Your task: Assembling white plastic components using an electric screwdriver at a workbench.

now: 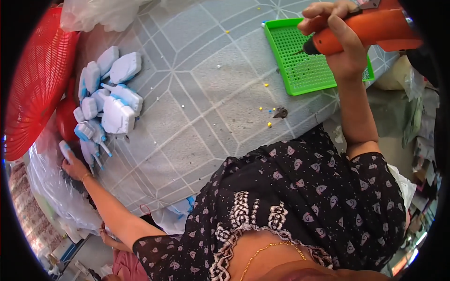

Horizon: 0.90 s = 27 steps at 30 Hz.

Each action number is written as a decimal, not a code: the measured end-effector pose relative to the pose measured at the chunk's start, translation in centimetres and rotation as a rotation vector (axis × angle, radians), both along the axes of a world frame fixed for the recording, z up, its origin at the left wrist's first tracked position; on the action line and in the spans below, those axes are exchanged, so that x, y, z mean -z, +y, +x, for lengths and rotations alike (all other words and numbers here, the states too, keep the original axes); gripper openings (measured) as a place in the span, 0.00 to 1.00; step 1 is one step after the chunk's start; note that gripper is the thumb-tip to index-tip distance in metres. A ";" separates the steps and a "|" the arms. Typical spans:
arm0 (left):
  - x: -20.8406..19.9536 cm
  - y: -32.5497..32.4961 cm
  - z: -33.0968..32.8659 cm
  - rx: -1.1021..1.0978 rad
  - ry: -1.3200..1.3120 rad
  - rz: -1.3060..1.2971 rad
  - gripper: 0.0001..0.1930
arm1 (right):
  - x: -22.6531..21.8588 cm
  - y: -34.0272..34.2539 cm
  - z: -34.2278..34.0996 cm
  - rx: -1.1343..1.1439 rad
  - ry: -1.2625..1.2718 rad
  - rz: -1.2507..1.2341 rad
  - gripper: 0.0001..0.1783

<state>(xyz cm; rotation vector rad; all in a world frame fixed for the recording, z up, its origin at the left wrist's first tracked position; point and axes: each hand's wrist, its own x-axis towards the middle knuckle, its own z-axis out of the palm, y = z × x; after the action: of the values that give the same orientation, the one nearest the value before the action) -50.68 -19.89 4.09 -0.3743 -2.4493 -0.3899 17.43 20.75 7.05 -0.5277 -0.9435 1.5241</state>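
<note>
My right hand (344,44) grips an orange power screwdriver (375,29), its dark tip pointing left over a green perforated tray (318,91). Small silvery bits, perhaps screws, lie in that tray's right part. At the table's left edge my left hand (76,167) closes its fingers on a small white-and-blue plastic piece (65,149). Just beyond that hand is a heap of similar white-and-blue plastic pieces (118,114), some with narrow blue stems.
A large red mesh basket (40,79) stands at the left, with clear plastic bags (61,187) below it. Another bag (101,14) lies at the far left. Yellow bits and a dark scrap (280,112) dot the patterned tablecloth (187,112). Another person's arm (112,241) shows lower left.
</note>
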 end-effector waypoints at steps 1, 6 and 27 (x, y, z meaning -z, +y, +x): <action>-0.4 -0.9 2.3 0.028 0.026 0.024 0.41 | 1.0 0.6 0.6 -0.081 -0.020 0.090 0.15; -2.4 2.4 20.3 0.359 0.066 0.128 0.27 | 2.7 1.6 1.6 -0.229 0.013 0.183 0.15; 4.5 15.4 49.8 1.136 -0.344 -0.064 0.40 | 3.7 0.7 3.0 -0.337 -0.092 0.290 0.15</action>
<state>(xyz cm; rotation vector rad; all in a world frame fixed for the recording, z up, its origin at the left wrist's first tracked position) -0.91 -4.47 -0.43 -1.8545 -2.3139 -0.8790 20.41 21.42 3.34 -0.2382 -1.3521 1.6311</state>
